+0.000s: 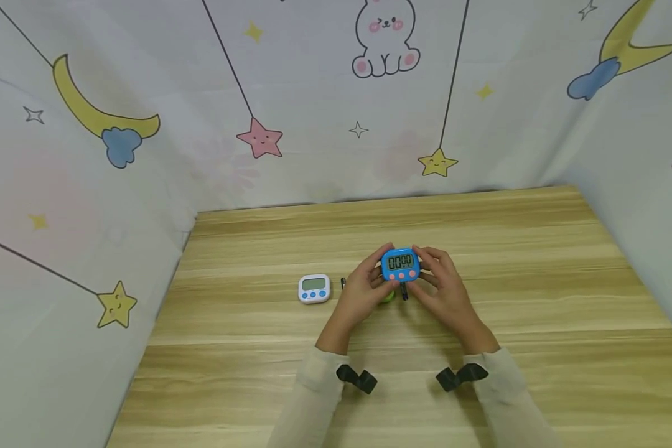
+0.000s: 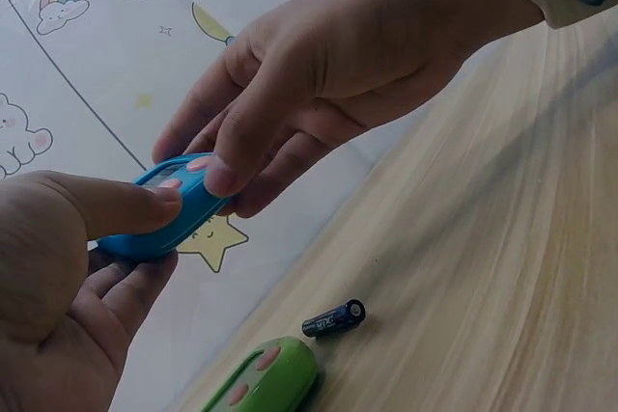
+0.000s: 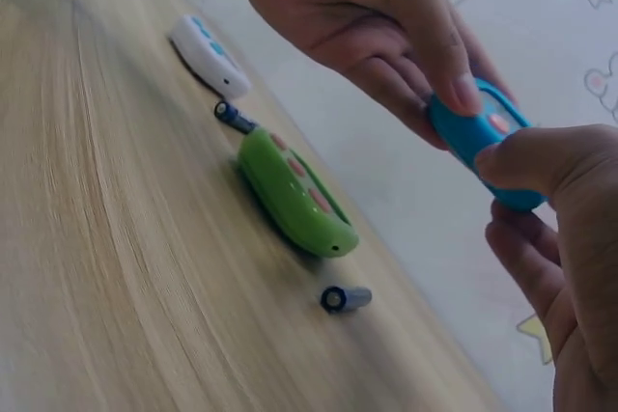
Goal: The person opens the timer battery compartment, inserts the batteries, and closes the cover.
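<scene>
Both hands hold a blue digital timer (image 1: 400,265) with pink buttons above the table, its screen lit with zeros and facing the head camera. My left hand (image 1: 363,291) grips its left side, thumb on the front lower edge and fingers behind. Gripping the right side is my right hand (image 1: 447,291), its thumb also along the lower edge. Below them a green timer (image 3: 294,190) lies on the table, mostly hidden in the head view. One small dark battery (image 2: 334,317) lies by one end of it, and another battery (image 3: 235,117) near the other end.
A white timer (image 1: 314,289) with blue buttons lies on the wooden table (image 1: 229,373), left of the hands. Behind the table hangs a white cloth (image 1: 313,74) printed with stars, moons and a bear. Black wrist mounts (image 1: 357,378) sit on the sleeves.
</scene>
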`<state>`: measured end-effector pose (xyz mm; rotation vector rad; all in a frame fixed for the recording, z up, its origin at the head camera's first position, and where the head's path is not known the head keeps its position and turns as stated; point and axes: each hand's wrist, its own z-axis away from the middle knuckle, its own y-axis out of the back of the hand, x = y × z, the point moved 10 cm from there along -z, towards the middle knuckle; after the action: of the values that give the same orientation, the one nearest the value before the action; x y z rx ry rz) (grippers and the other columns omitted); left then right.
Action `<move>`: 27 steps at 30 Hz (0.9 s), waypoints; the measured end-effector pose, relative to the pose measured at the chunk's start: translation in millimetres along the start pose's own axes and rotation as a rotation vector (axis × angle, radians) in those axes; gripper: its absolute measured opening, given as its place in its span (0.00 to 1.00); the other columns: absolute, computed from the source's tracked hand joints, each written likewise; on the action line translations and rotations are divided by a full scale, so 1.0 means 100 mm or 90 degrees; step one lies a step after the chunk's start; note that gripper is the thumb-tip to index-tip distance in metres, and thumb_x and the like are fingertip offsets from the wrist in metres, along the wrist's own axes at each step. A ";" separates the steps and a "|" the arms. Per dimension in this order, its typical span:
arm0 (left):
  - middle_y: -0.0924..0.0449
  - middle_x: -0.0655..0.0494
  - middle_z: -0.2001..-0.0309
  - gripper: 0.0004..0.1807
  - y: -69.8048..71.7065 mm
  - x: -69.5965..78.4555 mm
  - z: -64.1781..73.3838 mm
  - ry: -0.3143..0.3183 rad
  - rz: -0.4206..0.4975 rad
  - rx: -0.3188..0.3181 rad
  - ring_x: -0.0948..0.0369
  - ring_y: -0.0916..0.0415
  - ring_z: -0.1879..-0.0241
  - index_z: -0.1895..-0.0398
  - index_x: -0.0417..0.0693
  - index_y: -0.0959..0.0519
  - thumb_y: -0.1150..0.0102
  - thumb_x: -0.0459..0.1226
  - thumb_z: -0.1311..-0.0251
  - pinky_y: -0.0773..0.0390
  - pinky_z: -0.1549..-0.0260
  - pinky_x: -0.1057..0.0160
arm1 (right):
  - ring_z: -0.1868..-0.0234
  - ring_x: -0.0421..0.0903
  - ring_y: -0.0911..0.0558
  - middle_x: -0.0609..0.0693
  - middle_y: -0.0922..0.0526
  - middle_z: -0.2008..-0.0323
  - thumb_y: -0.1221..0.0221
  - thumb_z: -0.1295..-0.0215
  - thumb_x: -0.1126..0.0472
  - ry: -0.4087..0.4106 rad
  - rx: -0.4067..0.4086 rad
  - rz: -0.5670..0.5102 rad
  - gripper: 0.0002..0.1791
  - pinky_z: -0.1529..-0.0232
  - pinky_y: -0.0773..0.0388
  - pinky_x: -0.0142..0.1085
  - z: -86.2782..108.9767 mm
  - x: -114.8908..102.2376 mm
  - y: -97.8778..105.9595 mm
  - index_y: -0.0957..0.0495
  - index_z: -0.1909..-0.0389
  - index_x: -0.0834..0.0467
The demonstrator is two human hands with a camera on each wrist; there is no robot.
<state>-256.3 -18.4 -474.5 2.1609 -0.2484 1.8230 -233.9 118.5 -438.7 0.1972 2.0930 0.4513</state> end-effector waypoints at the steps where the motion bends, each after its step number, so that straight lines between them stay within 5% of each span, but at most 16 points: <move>1: 0.37 0.60 0.30 0.39 -0.01 0.00 0.00 0.001 -0.006 -0.005 0.60 0.30 0.38 0.27 0.62 0.38 0.36 0.30 0.39 0.25 0.47 0.65 | 0.48 0.61 0.24 0.66 0.36 0.39 0.34 0.46 0.79 0.003 -0.009 0.014 0.39 0.51 0.21 0.47 0.01 0.04 -0.01 0.36 0.32 0.69; 7: 0.37 0.60 0.30 0.39 -0.03 -0.01 0.01 0.009 -0.049 -0.027 0.61 0.32 0.36 0.26 0.62 0.39 0.37 0.30 0.39 0.26 0.45 0.67 | 0.44 0.54 0.24 0.57 0.36 0.33 0.33 0.44 0.72 0.014 -0.064 0.065 0.43 0.48 0.21 0.41 0.03 0.19 -0.06 0.40 0.27 0.59; 15: 0.37 0.57 0.30 0.39 -0.06 -0.01 0.02 0.016 -0.082 -0.047 0.62 0.31 0.38 0.25 0.56 0.40 0.36 0.31 0.39 0.27 0.45 0.68 | 0.41 0.51 0.26 0.57 0.34 0.35 0.32 0.42 0.67 0.017 -0.116 0.111 0.41 0.48 0.22 0.41 0.04 0.20 -0.07 0.39 0.28 0.60; 21: 0.37 0.55 0.30 0.40 -0.09 -0.03 0.04 0.027 -0.107 -0.067 0.60 0.31 0.37 0.26 0.63 0.40 0.36 0.33 0.39 0.27 0.46 0.69 | 0.41 0.51 0.27 0.55 0.30 0.38 0.29 0.45 0.65 0.029 -0.127 0.144 0.40 0.47 0.22 0.44 0.05 0.19 -0.03 0.36 0.32 0.62; 27: 0.38 0.53 0.30 0.40 -0.10 0.01 0.05 0.007 -0.155 -0.084 0.59 0.31 0.37 0.25 0.56 0.42 0.35 0.35 0.38 0.28 0.43 0.68 | 0.41 0.51 0.26 0.53 0.27 0.41 0.26 0.48 0.60 0.015 -0.122 0.191 0.40 0.44 0.25 0.48 0.06 0.21 0.05 0.32 0.34 0.60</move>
<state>-248.8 -10.9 -475.7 1.9943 -0.0957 1.6357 -240.4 131.0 -456.6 0.3963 2.0344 0.8331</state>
